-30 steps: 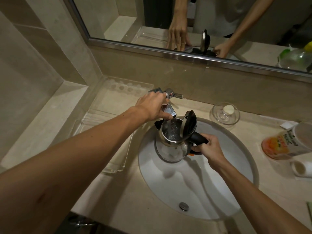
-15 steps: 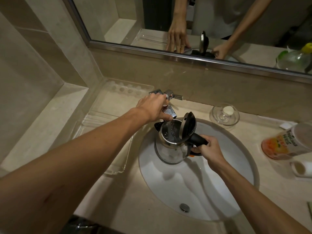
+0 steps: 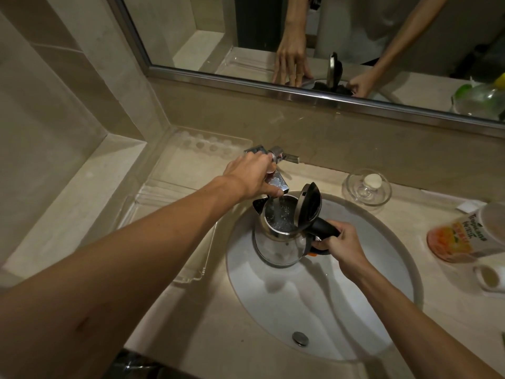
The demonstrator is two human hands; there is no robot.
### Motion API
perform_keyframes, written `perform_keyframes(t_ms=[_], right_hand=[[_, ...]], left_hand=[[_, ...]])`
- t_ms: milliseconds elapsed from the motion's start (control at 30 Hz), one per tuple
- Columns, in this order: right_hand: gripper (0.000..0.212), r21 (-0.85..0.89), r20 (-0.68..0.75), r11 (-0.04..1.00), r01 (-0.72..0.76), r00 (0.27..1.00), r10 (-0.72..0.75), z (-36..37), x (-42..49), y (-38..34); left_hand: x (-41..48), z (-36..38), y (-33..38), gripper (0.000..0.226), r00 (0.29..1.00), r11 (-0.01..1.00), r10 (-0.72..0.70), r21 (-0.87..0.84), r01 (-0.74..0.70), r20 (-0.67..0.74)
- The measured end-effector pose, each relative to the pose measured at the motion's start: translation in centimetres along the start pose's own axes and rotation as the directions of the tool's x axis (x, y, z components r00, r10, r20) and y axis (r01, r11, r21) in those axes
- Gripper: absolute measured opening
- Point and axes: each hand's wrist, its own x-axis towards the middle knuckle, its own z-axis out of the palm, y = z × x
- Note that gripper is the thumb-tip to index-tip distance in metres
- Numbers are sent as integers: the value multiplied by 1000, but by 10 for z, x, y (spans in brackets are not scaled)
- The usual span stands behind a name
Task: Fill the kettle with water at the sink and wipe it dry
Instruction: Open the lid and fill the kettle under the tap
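A glass and steel kettle (image 3: 278, 242) with a black handle hangs over the white sink basin (image 3: 314, 305), its lid (image 3: 308, 206) tipped up. Water runs from the chrome tap (image 3: 276, 165) into the kettle's mouth and bubbles inside. My right hand (image 3: 338, 246) grips the black handle on the kettle's right side. My left hand (image 3: 252, 177) rests over the tap, its fingers curled round the tap's lever and spout, with the thumb down near the kettle's rim.
A clear plastic tray (image 3: 175, 212) lies left of the basin. A glass soap dish (image 3: 367, 187) stands behind the basin on the right. An orange juice carton (image 3: 464, 233) and a white mug (image 3: 489, 277) lie at the far right. A mirror (image 3: 328, 36) runs along the wall.
Water keeps running into the kettle. Both hands and the kettle stay almost where they were; the view has shifted slightly.
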Motion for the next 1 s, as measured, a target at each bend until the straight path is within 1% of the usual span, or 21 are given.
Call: perform_keyframes(t_ms=[67,200,433,567,800,1000], right_hand=[[32,16,8,1000,-4,1000,3,0,0,0],[23,63,10,998,-24,1000,24,0,0,2],[30,32,20,999,-24,1000,23,-2,3,5],[26,41,22,999,-21,1000,20,-2,3,5],[36,51,25,999,-9,1000,7,-2,6,9],[31,39,16,999,-23,1000,22,-3,7,16]], left_hand=[[0,1,0,53,1000,1000,-4,-4,4,3],[1,0,-1,53,1000,1000,2,-11,-2,-3],[2,2,-2,52,1000,1000,12,-20,-12,-8],[3,3,-5,51,1000,999,30,-45,-29,0],[4,4,-5,51,998,998,53,-26,-54,-23],[5,6,-7,49,998,998,53,-39,-54,-12]])
